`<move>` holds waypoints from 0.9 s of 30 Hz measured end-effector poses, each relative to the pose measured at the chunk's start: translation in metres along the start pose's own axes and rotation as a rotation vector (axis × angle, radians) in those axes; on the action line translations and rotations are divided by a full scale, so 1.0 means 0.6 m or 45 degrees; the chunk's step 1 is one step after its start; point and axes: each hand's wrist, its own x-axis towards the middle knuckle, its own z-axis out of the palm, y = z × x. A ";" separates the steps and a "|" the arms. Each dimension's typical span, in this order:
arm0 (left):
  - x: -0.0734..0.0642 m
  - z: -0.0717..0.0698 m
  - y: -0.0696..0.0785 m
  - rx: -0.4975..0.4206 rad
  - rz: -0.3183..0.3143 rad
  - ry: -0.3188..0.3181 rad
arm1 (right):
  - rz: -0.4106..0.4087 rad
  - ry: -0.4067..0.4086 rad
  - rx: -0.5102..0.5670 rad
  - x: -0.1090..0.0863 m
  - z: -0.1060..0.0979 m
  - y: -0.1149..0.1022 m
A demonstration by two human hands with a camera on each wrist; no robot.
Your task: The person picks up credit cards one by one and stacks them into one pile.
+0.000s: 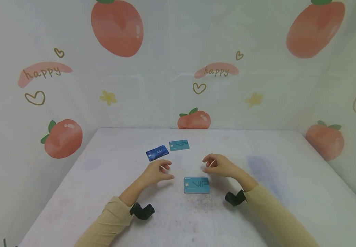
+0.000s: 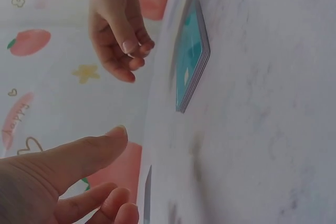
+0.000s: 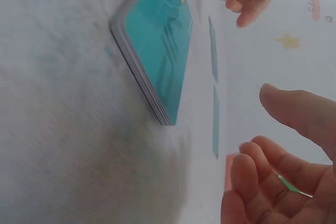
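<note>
A stack of teal VIP cards [image 1: 196,185] lies on the table in front of the person, its several layers showing at the edge in both wrist views. Left of the stack, the left hand [image 1: 157,171] hovers with fingers loosely bent and thumb apart, holding nothing. On the other side, the right hand [image 1: 220,165] is raised just behind the stack's right corner, fingers relaxed and without anything in them. Farther back lie a dark blue VIP card [image 1: 157,153], just beyond the left fingertips, and a single teal card [image 1: 179,145] beside it.
The white table [image 1: 103,192] has faint stains and a bluish smudge at right. A pale curtain [image 1: 165,41] printed with red fruit and "happy" hangs behind and along the sides. A black band with a camera piece [image 1: 142,211] sits at each wrist.
</note>
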 end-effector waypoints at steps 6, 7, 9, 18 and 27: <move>0.009 -0.008 -0.008 -0.008 -0.063 0.040 | 0.016 0.005 0.016 0.023 -0.004 0.000; 0.011 -0.010 -0.009 -0.005 -0.066 0.047 | 0.017 0.004 0.014 0.027 -0.005 0.000; 0.015 -0.013 -0.011 -0.003 -0.072 0.060 | 0.014 0.005 0.006 0.036 -0.005 0.001; 0.039 -0.028 -0.025 0.016 -0.088 0.117 | 0.034 0.000 -0.010 0.079 -0.005 0.002; 0.070 -0.040 -0.027 0.022 -0.128 0.160 | 0.080 0.002 0.001 0.121 -0.003 -0.003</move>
